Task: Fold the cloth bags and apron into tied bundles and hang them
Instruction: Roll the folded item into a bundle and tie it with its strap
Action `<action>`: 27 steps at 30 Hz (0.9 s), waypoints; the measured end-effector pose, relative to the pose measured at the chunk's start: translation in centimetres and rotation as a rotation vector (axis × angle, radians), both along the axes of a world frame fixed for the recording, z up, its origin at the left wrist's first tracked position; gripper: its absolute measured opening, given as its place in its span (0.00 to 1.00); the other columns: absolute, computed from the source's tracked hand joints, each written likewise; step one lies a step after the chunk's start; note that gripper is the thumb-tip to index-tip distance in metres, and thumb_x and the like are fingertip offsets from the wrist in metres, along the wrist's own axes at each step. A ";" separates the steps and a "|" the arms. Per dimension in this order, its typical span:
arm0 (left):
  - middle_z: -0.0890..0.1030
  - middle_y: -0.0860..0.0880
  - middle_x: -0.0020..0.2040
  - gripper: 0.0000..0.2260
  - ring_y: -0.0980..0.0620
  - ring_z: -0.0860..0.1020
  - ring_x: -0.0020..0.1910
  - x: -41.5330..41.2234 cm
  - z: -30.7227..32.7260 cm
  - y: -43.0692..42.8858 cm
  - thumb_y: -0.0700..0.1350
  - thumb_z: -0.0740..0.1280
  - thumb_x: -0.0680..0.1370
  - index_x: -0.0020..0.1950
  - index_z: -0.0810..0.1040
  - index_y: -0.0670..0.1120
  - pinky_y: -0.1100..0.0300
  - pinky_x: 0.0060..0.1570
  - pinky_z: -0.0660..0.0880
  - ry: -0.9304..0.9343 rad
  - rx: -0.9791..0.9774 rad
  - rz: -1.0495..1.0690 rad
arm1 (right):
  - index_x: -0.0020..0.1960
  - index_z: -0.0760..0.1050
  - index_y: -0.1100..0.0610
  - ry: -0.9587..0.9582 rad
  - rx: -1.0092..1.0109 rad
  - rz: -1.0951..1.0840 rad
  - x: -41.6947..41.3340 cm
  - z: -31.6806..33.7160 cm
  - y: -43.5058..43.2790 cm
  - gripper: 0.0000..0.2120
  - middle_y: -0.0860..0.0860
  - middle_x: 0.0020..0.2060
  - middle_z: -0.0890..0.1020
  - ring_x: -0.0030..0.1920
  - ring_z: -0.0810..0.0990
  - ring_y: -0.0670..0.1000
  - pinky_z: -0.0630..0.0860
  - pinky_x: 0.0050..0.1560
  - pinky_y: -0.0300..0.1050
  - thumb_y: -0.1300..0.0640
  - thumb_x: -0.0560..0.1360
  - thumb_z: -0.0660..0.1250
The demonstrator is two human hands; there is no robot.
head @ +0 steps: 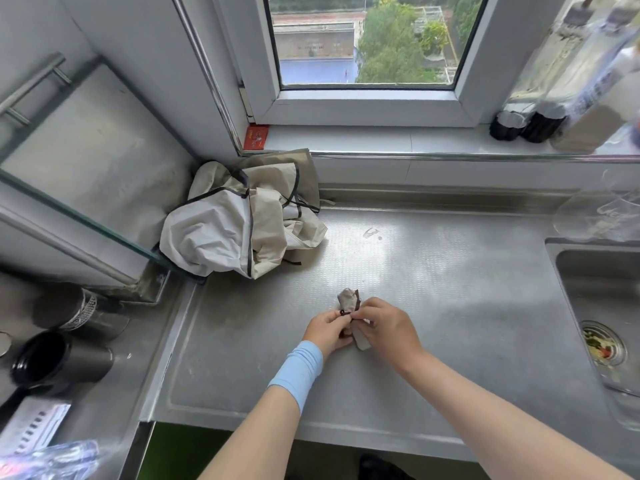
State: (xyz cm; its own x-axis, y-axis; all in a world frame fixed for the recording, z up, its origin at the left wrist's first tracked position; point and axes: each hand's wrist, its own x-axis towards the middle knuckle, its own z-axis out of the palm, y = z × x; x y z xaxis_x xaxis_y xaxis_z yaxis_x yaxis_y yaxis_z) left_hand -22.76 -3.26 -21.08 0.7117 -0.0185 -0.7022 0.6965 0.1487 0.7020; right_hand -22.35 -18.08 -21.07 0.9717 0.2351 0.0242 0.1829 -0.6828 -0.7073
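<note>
Fingers (333, 316) of the left hand (323, 330) are curled and pinch a dark cord (344, 312). The right hand (384, 327) has its fingers curled too and pinches the same cord from the other side. The cord runs round the middle of a small beige bundle (349, 299). The bundle lies on the steel table (450, 289), well to the left of the sink (595, 292), with its lower end showing under the right palm. The left wrist wears a light blue wristband (298, 372).

Farther left of the sink, against the back corner, sits a loose pile (228, 226) of pale cloth with dark trim, well apart from the hands. A red card (256, 138) stands on the sill above that pile. Dark-based bottles (526, 124) stand on the sill behind the sink. Farthest left of the sink are two dark cups (59, 362).
</note>
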 end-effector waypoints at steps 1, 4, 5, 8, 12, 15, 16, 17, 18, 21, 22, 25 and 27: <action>0.75 0.46 0.35 0.06 0.52 0.76 0.36 0.0 0.1 0.0 0.38 0.65 0.78 0.41 0.78 0.43 0.59 0.44 0.80 -0.005 0.001 0.011 | 0.45 0.85 0.49 -0.006 -0.014 -0.003 0.1 0.0 -0.1 0.04 0.43 0.40 0.80 0.34 0.73 0.41 0.72 0.37 0.38 0.57 0.72 0.75; 0.79 0.45 0.35 0.06 0.50 0.79 0.36 0.1 0.2 0.0 0.43 0.70 0.76 0.42 0.81 0.42 0.52 0.47 0.81 0.012 0.013 0.068 | 0.43 0.85 0.49 -0.027 -0.066 0.041 0.6 -0.1 -0.5 0.04 0.44 0.39 0.80 0.33 0.76 0.46 0.72 0.36 0.39 0.57 0.70 0.75; 0.80 0.45 0.35 0.08 0.50 0.79 0.35 0.2 0.2 0.0 0.46 0.71 0.76 0.41 0.82 0.42 0.51 0.46 0.81 0.019 0.041 0.077 | 0.43 0.84 0.50 -0.038 -0.087 0.080 0.8 -0.1 -0.7 0.04 0.45 0.39 0.79 0.33 0.77 0.48 0.73 0.36 0.41 0.58 0.70 0.75; 0.80 0.43 0.36 0.08 0.48 0.79 0.35 0.4 0.1 -0.1 0.47 0.73 0.74 0.39 0.82 0.43 0.51 0.46 0.81 0.058 0.089 0.112 | 0.44 0.81 0.52 -0.013 -0.152 0.171 1.5 0.4 -0.7 0.01 0.47 0.41 0.76 0.35 0.77 0.52 0.74 0.37 0.45 0.56 0.73 0.72; 0.81 0.48 0.34 0.09 0.51 0.80 0.32 0.6 -0.1 0.2 0.47 0.71 0.75 0.39 0.82 0.43 0.57 0.39 0.78 0.083 0.160 0.164 | 0.49 0.73 0.53 0.183 -0.197 0.212 2.1 1.0 -0.9 0.03 0.49 0.46 0.73 0.43 0.76 0.52 0.71 0.46 0.46 0.54 0.79 0.64; 0.78 0.46 0.33 0.12 0.50 0.79 0.28 0.9 -0.3 0.2 0.46 0.68 0.78 0.36 0.79 0.42 0.56 0.37 0.78 0.058 0.188 0.213 | 0.45 0.68 0.53 0.309 -0.240 0.205 2.2 1.1 -1.2 0.06 0.50 0.44 0.72 0.44 0.74 0.53 0.69 0.47 0.47 0.54 0.80 0.57; 0.77 0.46 0.33 0.13 0.50 0.79 0.27 1.0 -0.2 0.1 0.45 0.66 0.79 0.36 0.78 0.42 0.56 0.37 0.78 0.062 0.160 0.246 | 0.43 0.67 0.52 0.339 -0.254 0.202 2.3 1.2 -1.3 0.08 0.51 0.43 0.72 0.44 0.73 0.54 0.68 0.47 0.48 0.54 0.81 0.55; 0.76 0.46 0.33 0.13 0.50 0.79 0.27 1.1 -0.1 0.0 0.44 0.65 0.80 0.37 0.77 0.41 0.56 0.37 0.78 0.068 0.119 0.264 | 0.40 0.65 0.51 0.360 -0.261 0.201 2.5 1.3 -1.3 0.11 0.51 0.42 0.71 0.43 0.72 0.54 0.66 0.46 0.48 0.54 0.81 0.54; 0.76 0.46 0.33 0.12 0.51 0.79 0.27 1.1 0.0 -0.1 0.44 0.64 0.80 0.38 0.77 0.41 0.56 0.37 0.78 0.075 0.081 0.263 | 0.39 0.63 0.50 0.377 -0.262 0.197 2.6 1.4 -1.3 0.12 0.51 0.40 0.72 0.43 0.72 0.54 0.66 0.45 0.48 0.54 0.81 0.54; 0.79 0.45 0.38 0.12 0.53 0.78 0.28 1.2 -0.1 -0.4 0.46 0.62 0.81 0.41 0.77 0.43 0.60 0.34 0.76 0.088 0.030 0.215 | 0.40 0.70 0.53 0.411 -0.217 0.107 3.1 1.6 -1.6 0.11 0.51 0.38 0.78 0.42 0.76 0.54 0.70 0.43 0.49 0.53 0.80 0.58; 0.80 0.46 0.38 0.12 0.55 0.78 0.27 1.1 0.0 -0.5 0.47 0.62 0.82 0.42 0.77 0.44 0.63 0.31 0.74 0.094 0.020 0.221 | 0.40 0.73 0.54 0.423 -0.211 0.058 3.3 1.6 -1.7 0.10 0.50 0.37 0.80 0.41 0.77 0.53 0.72 0.44 0.48 0.52 0.79 0.61; 0.82 0.51 0.32 0.12 0.59 0.77 0.24 0.9 0.1 -0.6 0.47 0.59 0.83 0.45 0.77 0.44 0.69 0.23 0.66 0.116 -0.094 0.282 | 0.38 0.77 0.54 0.520 -0.163 -0.068 3.7 1.6 -1.7 0.08 0.50 0.30 0.83 0.34 0.82 0.50 0.77 0.39 0.44 0.54 0.74 0.64; 0.82 0.50 0.33 0.12 0.58 0.75 0.24 0.8 0.0 -0.5 0.48 0.58 0.83 0.47 0.77 0.43 0.70 0.19 0.62 0.132 -0.156 0.312 | 0.38 0.78 0.57 0.615 -0.114 -0.117 3.9 1.8 -1.6 0.08 0.52 0.28 0.84 0.30 0.83 0.50 0.77 0.33 0.41 0.56 0.72 0.63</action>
State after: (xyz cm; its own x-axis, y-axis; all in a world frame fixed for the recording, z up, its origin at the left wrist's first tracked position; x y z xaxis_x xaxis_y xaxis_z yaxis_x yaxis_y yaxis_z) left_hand -21.97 -3.71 -21.08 0.6037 0.0712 -0.7940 0.6837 0.4660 0.5616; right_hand -18.50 -19.70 -19.31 0.8193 0.0947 -0.5655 -0.3139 -0.7512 -0.5807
